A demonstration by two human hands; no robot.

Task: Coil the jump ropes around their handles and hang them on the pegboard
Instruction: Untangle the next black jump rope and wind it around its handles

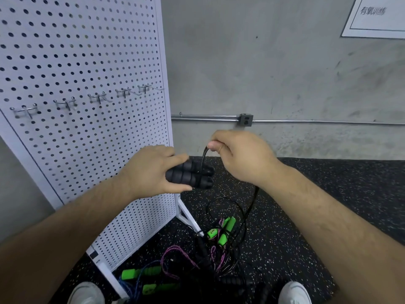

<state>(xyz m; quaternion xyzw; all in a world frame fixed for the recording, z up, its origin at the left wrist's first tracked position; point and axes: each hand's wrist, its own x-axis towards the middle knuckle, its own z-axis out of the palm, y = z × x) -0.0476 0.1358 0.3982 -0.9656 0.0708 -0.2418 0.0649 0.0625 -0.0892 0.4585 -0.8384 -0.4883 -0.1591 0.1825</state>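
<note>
My left hand (151, 170) grips two black ribbed jump-rope handles (192, 175) held side by side, pointing right. My right hand (238, 156) pinches the thin black rope (203, 157) just above the handles; a turn of it crosses them. The rope's slack (252, 200) hangs down under my right wrist toward the floor. The white pegboard (87, 62) stands at the left, with a row of bare metal hooks (98, 98). On the floor lies a tangle of other ropes: green handles (225, 232), purple cord (175, 257), more green handles with blue cord (140, 274), and black handles (236, 281).
The pegboard's white foot bracket (188, 216) juts out onto the black speckled rubber floor (306, 216). A grey concrete wall (263, 73) with a metal conduit (306, 121) is behind. My two white shoes (293, 292) stand at the bottom edge.
</note>
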